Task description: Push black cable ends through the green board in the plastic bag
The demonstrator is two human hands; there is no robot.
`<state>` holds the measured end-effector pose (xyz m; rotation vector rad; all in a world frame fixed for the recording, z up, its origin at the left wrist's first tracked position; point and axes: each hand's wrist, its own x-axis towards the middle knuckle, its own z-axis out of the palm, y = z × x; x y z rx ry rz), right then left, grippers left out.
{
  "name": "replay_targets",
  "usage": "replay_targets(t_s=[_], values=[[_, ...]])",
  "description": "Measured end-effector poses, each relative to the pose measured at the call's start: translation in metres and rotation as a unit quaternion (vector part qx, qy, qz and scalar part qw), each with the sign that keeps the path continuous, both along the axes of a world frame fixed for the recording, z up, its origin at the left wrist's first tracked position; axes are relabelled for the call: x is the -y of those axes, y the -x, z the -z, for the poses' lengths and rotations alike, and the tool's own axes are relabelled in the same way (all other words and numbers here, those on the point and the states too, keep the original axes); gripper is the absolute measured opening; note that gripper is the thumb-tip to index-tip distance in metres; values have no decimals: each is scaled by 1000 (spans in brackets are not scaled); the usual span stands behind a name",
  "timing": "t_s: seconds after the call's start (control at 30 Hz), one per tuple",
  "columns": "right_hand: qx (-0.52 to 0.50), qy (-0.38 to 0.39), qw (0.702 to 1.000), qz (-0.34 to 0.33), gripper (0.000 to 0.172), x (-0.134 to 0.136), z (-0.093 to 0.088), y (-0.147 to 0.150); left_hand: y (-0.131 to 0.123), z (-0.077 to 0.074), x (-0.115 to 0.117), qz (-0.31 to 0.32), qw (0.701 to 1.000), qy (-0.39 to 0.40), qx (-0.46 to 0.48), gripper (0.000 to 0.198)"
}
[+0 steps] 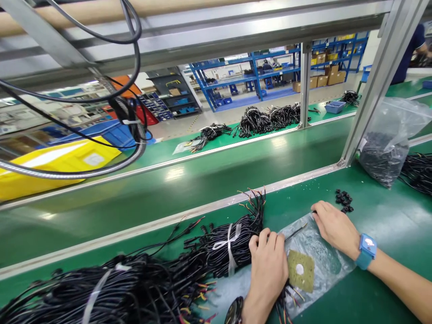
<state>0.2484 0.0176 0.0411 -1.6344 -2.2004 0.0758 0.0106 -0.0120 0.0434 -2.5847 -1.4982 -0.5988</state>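
**Black cable in the left hand, small black piece in the right**

Black cable (294, 233): left hand (269, 258) curls closed around it, pale-tipped end poking out to the right over clear plastic (332, 256) on the green table (371, 301). Right hand (332, 227), at the plastic's far edge: fingertips together on a small black piece (314, 211), mostly hidden. Loose small black parts (343, 199) just beyond. Olive square pad (305, 281) lies on the plastic, between the hands. Left: tied cable bundle (216, 257); larger one (135, 288) nearer.
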Motion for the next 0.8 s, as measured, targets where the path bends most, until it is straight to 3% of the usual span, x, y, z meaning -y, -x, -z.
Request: replay_targets(t_s=[0.1, 0.27, 0.37, 0.63, 0.8], values=[[-5, 0, 1000, 0, 15, 1, -2, -1, 3, -3, 0, 28, 999, 21, 10, 10], [10, 2, 1000, -19, 19, 2, -1, 2, 15, -10, 0, 157, 981, 90, 62, 16], [19, 6, 999, -28, 20, 2, -1, 3, 22, -12, 0, 203, 972, 91, 80, 17], [7, 6, 999, -41, 21, 4, -1, 5, 29, -11, 5, 222, 961, 86, 139, 14], [-14, 1, 998, -61, 23, 6, -1, 7, 25, -16, 6, 195, 973, 92, 78, 19]])
